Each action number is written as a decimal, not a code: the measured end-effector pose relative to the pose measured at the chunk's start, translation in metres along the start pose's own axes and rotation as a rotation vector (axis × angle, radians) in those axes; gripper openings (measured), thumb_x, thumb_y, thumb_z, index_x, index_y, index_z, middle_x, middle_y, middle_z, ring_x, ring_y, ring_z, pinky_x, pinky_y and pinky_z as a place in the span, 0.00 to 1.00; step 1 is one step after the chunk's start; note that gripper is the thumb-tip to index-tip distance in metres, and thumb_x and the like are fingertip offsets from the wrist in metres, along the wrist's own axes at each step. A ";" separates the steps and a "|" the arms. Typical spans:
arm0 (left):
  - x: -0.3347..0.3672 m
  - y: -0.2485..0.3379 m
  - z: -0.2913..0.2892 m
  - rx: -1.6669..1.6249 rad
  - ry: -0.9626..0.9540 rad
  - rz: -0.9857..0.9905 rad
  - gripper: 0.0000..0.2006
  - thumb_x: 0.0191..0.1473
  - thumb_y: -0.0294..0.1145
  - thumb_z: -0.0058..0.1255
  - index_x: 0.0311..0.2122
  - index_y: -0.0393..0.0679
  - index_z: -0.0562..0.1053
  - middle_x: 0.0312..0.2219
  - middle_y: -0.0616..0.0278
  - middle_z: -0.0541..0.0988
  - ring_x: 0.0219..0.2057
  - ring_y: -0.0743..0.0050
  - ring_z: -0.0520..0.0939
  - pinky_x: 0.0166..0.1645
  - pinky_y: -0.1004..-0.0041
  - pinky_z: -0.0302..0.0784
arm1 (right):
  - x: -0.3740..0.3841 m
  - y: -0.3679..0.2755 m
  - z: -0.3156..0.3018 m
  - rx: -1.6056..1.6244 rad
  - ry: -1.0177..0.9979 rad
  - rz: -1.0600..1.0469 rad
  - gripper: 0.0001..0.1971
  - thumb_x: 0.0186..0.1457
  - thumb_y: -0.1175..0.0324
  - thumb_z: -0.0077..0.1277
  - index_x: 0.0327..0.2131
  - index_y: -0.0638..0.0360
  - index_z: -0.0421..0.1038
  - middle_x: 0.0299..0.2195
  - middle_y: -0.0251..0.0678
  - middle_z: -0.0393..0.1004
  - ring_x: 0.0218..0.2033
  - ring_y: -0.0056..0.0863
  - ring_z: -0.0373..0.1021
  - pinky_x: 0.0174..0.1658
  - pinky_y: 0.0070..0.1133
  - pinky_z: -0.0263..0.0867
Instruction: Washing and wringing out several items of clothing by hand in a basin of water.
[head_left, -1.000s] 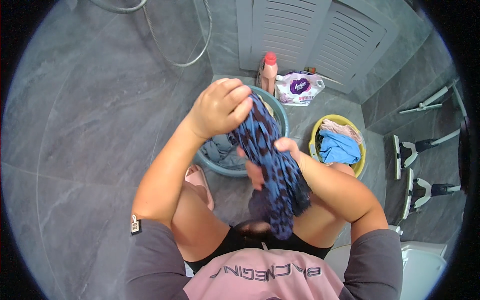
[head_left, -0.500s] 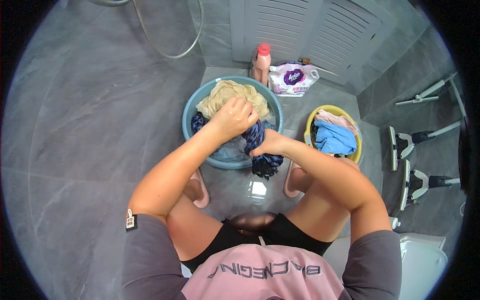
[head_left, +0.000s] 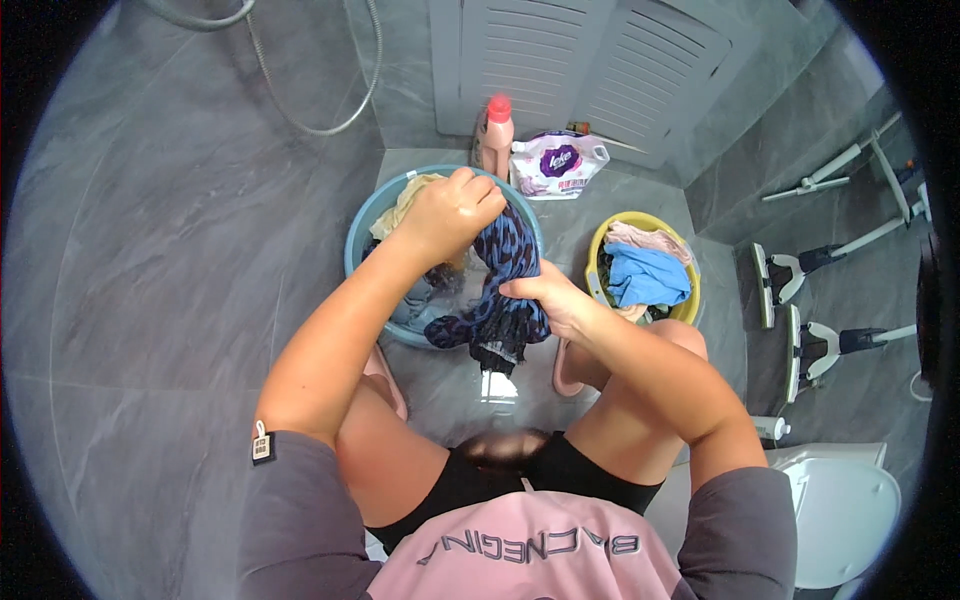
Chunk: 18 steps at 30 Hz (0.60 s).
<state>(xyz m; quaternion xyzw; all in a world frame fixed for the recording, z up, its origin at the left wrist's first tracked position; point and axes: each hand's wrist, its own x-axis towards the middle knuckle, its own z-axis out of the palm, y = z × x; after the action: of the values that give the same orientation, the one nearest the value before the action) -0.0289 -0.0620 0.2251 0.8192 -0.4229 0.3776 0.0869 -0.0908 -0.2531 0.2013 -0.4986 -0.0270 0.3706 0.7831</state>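
My left hand [head_left: 455, 214] is closed on the upper end of a wet blue-and-black patterned garment [head_left: 508, 248], over the far part of a blue basin [head_left: 353, 262]. Lower down, my right hand [head_left: 556, 298] grips the same garment near the basin's right rim. Its black, lacy end hangs past the near rim. Cream cloth [head_left: 398, 206] lies in the basin, partly covered by my left hand and wrist. Grey-blue wet cloth [head_left: 410, 306] lies nearer to me in the basin.
A pink bottle [head_left: 496, 140] with a red cap and a white-and-purple pouch [head_left: 560, 165] stand behind the basin. To the right sits a yellow basin [head_left: 593, 262] holding blue cloth [head_left: 648, 276] and pink cloth. Mops [head_left: 815, 345] lean along the right side, near a toilet [head_left: 845, 515].
The patterned garment has come up and spread out more between my hands, its lacy end now further over the near rim. My left hand covers more of the cream cloth. The view has shifted slightly.
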 end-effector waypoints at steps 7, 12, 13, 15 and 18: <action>-0.016 -0.006 -0.002 0.162 -0.071 -0.138 0.10 0.36 0.29 0.48 0.29 0.43 0.69 0.26 0.64 0.72 0.27 0.66 0.73 0.27 0.70 0.72 | 0.013 -0.021 0.005 -0.092 -0.115 0.121 0.24 0.45 0.68 0.58 0.47 0.63 0.64 0.40 0.36 0.71 0.40 0.24 0.69 0.46 0.22 0.64; -0.040 0.011 0.023 0.271 -0.276 -0.195 0.08 0.37 0.30 0.49 0.28 0.47 0.69 0.23 0.61 0.72 0.24 0.66 0.75 0.22 0.69 0.72 | 0.050 0.014 -0.021 -0.748 0.080 0.071 0.35 0.32 0.65 0.65 0.47 0.67 0.65 0.38 0.37 0.72 0.37 0.24 0.68 0.45 0.21 0.63; -0.046 0.018 0.031 0.271 -0.322 -0.208 0.07 0.39 0.29 0.48 0.29 0.46 0.68 0.22 0.60 0.72 0.22 0.63 0.76 0.21 0.69 0.72 | 0.055 0.020 -0.027 -0.984 0.125 0.038 0.33 0.31 0.63 0.64 0.45 0.63 0.65 0.37 0.41 0.74 0.38 0.29 0.70 0.44 0.22 0.64; -0.068 0.034 0.043 0.003 -0.595 -0.493 0.11 0.37 0.26 0.51 0.31 0.42 0.67 0.22 0.51 0.75 0.25 0.52 0.79 0.27 0.62 0.74 | 0.056 0.029 -0.027 -1.284 0.224 0.118 0.31 0.33 0.62 0.62 0.44 0.60 0.66 0.37 0.43 0.74 0.39 0.32 0.71 0.44 0.23 0.65; -0.086 0.062 0.057 -0.237 -0.818 -0.834 0.16 0.34 0.26 0.53 0.33 0.36 0.66 0.26 0.43 0.76 0.30 0.45 0.78 0.34 0.56 0.73 | 0.054 0.044 -0.031 -1.674 0.349 0.167 0.21 0.39 0.64 0.55 0.41 0.53 0.66 0.35 0.42 0.75 0.40 0.38 0.71 0.43 0.30 0.65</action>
<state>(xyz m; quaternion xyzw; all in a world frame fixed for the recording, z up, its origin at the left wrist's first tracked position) -0.0757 -0.0725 0.1148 0.9797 -0.1038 -0.0847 0.1488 -0.0633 -0.2344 0.1330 -0.9625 -0.1338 0.2031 0.1204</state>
